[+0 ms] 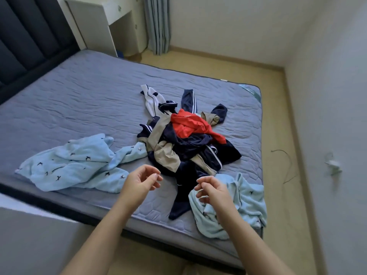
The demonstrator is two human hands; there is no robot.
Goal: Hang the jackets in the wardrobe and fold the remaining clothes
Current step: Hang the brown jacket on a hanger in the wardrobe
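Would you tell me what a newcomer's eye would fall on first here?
A tangled pile of clothes in the middle of the bed draws the eye, topped by a bright red garment. A light blue cloth lies to its left and a second blue cloth at the bed's near right edge. The left hand and right hand hover empty before it.

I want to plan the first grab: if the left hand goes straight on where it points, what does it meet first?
Probably the crumpled beige fabric garment, nearest in that line; the left hand hovers above the grey quilted mattress, so depth is unclear.
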